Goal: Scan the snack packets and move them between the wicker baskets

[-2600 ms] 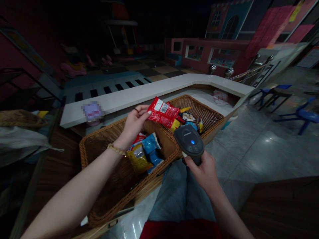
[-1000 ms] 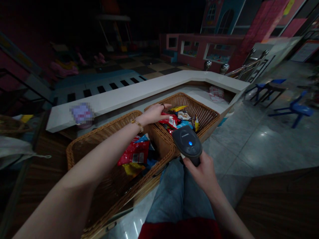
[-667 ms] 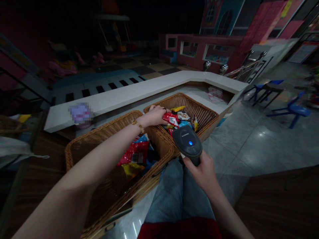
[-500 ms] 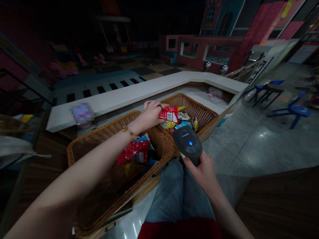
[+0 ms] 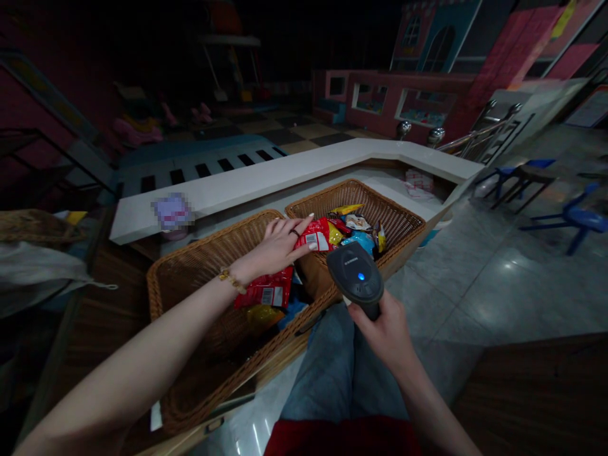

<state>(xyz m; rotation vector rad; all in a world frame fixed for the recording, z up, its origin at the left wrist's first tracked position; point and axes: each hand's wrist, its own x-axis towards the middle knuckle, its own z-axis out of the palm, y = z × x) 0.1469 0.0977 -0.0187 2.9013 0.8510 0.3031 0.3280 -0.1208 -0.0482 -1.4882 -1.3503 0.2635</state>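
My left hand (image 5: 278, 248), with a ring and a gold bracelet, pinches a red snack packet (image 5: 317, 233) between thumb and fingers. The packet's white barcode label faces up, above the adjoining rims of two wicker baskets. My right hand (image 5: 390, 324) grips a black barcode scanner (image 5: 350, 266) showing a lit blue light, its head close to the packet. The right wicker basket (image 5: 401, 212) holds several yellow, blue, white and red packets. In the left wicker basket (image 5: 154, 294), beneath my left forearm, lie another red packet (image 5: 268, 291) and a yellow packet (image 5: 261, 320).
Behind the baskets runs a white counter ledge (image 5: 285, 178) bearing a blurred-out item (image 5: 172, 211). A whitish cloth bag (image 5: 38, 278) is at the left. Blue stools (image 5: 582, 212) stand on the tiled floor at the right. A dim play area lies beyond.
My left hand has moved left and slightly down with the red packet, away from the right basket toward the left one. The scanner stays nearly in place. The view has shifted slightly.
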